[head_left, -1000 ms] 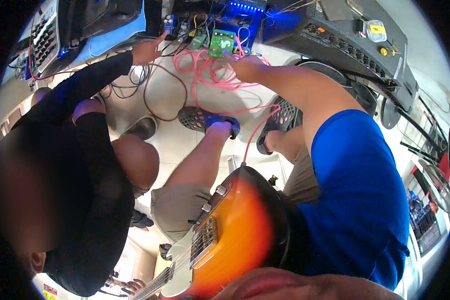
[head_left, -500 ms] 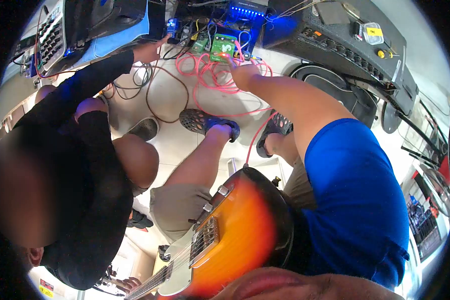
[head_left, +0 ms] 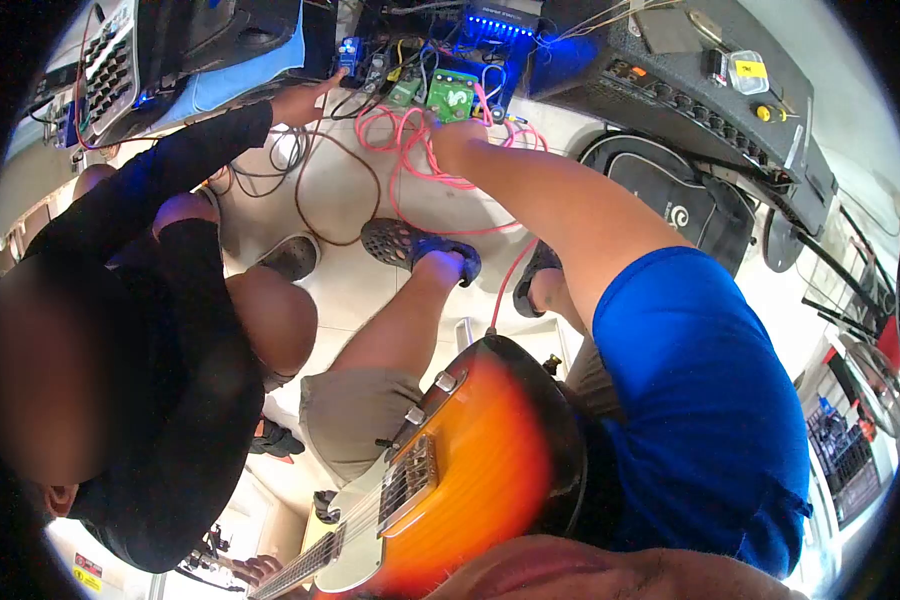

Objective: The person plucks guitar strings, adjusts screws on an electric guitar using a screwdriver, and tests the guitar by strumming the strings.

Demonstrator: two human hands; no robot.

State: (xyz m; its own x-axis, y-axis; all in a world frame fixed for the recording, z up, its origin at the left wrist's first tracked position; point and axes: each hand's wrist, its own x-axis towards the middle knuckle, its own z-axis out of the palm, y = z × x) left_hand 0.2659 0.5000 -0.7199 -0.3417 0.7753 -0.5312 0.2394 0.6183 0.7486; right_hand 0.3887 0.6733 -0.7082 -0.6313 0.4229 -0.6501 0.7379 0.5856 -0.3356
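Green pedal [head_left: 452, 95] sits, in the head view, left of the black amplifier [head_left: 690, 75], just beside the pink cable [head_left: 482, 98]. We judge it stiff, fairly light and not very fragile, its painted sides perhaps slightly slippery; we would hold it by those sides, clear of the cable. Our right arm [head_left: 560, 190] reaches forward, elbow bent, the right hand [head_left: 458, 145] by the pedal's near edge; we cannot tell whether it grasps anything. Our left hand [head_left: 257, 568] is at the guitar neck [head_left: 300, 571], its grip unclear.
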